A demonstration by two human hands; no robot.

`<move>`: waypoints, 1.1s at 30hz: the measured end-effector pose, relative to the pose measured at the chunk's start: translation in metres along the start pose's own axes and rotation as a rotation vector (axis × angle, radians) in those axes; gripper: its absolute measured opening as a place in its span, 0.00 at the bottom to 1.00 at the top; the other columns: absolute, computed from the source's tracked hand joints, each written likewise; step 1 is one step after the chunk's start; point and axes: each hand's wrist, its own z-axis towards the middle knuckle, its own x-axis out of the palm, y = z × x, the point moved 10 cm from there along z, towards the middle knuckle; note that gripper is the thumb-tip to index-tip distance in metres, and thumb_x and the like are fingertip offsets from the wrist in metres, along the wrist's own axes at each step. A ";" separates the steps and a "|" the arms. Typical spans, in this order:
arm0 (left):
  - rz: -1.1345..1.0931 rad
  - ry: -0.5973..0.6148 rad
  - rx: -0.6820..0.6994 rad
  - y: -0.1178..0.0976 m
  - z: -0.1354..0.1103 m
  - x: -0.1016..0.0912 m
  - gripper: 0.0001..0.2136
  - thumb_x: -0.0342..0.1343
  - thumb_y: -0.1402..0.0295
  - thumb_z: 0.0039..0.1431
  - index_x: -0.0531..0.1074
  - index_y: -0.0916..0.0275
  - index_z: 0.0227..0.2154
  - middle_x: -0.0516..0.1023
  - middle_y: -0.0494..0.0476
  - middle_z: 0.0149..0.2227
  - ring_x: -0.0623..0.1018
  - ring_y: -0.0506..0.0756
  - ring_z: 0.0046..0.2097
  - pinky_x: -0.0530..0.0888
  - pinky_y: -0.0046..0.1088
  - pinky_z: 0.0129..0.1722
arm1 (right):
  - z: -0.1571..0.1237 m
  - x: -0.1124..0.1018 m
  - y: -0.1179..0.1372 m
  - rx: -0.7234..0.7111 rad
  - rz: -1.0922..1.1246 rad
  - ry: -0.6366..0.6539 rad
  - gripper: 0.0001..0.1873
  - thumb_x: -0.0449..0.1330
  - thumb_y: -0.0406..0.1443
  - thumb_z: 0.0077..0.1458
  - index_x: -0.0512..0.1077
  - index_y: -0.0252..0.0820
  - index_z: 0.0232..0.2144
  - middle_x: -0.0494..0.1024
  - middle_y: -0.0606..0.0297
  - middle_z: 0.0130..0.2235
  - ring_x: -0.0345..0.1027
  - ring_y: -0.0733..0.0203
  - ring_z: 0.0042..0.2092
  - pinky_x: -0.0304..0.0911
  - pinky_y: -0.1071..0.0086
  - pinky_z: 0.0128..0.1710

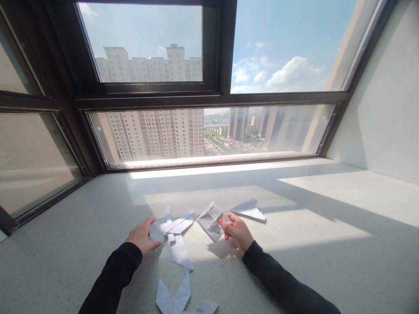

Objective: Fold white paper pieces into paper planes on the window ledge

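My left hand [144, 237] rests at the left side of a pinwheel-shaped folded paper [179, 226] on the sill, its thumb and fingers closed around the edges of the left blade. Between the thumb and fingers of my right hand [238, 231] is a square folded paper [210, 221], tilted and held by its right corner just above the surface, casting a shadow below. Behind that hand lies a paper airplane [250, 209]. Closer to me is a V-shaped folded paper [173, 297], with another folded paper [206, 308] partly cut off at the bottom edge.
A pale speckled windowsill [310, 270] carries the papers, with sunlight and shadow bands across it. Dark window frames [157, 102] rise at the back and left. A white wall [389, 109] bounds the right side. Tall buildings [157, 135] show outside.
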 end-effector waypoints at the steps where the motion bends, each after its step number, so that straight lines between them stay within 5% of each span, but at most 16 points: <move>1: 0.009 -0.030 -0.012 0.000 -0.001 -0.007 0.29 0.54 0.64 0.36 0.60 0.63 0.46 0.67 0.65 0.41 0.68 0.64 0.41 0.64 0.39 0.38 | 0.000 0.000 0.000 -0.003 -0.006 0.000 0.14 0.58 0.43 0.38 0.62 0.39 0.24 0.58 0.78 0.13 0.52 0.72 0.14 0.54 0.76 0.14; 5: -0.091 0.007 0.136 -0.025 -0.014 -0.012 0.25 0.55 0.61 0.36 0.65 0.56 0.43 0.64 0.60 0.42 0.65 0.65 0.44 0.63 0.40 0.40 | -0.001 0.000 0.001 -0.010 -0.024 -0.005 0.14 0.58 0.43 0.38 0.62 0.39 0.24 0.58 0.78 0.13 0.51 0.72 0.14 0.54 0.75 0.14; 9: -0.413 0.500 0.568 -0.091 -0.062 0.026 0.27 0.60 0.56 0.30 0.67 0.47 0.40 0.65 0.50 0.41 0.66 0.56 0.39 0.66 0.29 0.36 | -0.001 -0.001 0.002 -0.003 -0.029 -0.010 0.14 0.58 0.44 0.38 0.62 0.39 0.24 0.58 0.77 0.13 0.52 0.72 0.14 0.55 0.75 0.14; 12: -0.410 0.632 0.683 -0.116 -0.086 0.045 0.32 0.63 0.56 0.23 0.67 0.48 0.40 0.63 0.51 0.41 0.64 0.57 0.41 0.66 0.27 0.34 | -0.001 -0.002 0.001 -0.007 -0.024 -0.012 0.14 0.58 0.43 0.38 0.62 0.39 0.24 0.59 0.77 0.13 0.52 0.72 0.14 0.55 0.75 0.14; 22: -0.278 0.599 0.811 -0.147 -0.096 0.087 0.30 0.63 0.57 0.24 0.67 0.58 0.38 0.65 0.52 0.33 0.64 0.55 0.34 0.64 0.32 0.36 | 0.000 -0.003 0.001 -0.010 -0.034 -0.007 0.13 0.57 0.43 0.39 0.63 0.39 0.24 0.59 0.77 0.14 0.52 0.72 0.14 0.55 0.75 0.14; 28: -0.345 0.729 0.771 -0.151 -0.102 0.082 0.21 0.61 0.67 0.33 0.69 0.56 0.36 0.65 0.45 0.21 0.66 0.52 0.29 0.65 0.23 0.27 | 0.000 -0.002 0.001 -0.007 -0.036 -0.005 0.14 0.57 0.43 0.39 0.62 0.39 0.24 0.58 0.78 0.13 0.52 0.72 0.14 0.54 0.75 0.14; 33: -0.316 0.747 0.730 -0.146 -0.101 0.079 0.11 0.57 0.74 0.35 0.73 0.57 0.28 0.64 0.46 0.22 0.66 0.49 0.26 0.64 0.21 0.25 | 0.000 -0.002 0.000 -0.007 -0.047 -0.007 0.14 0.57 0.44 0.38 0.62 0.39 0.24 0.59 0.77 0.13 0.52 0.72 0.14 0.55 0.75 0.14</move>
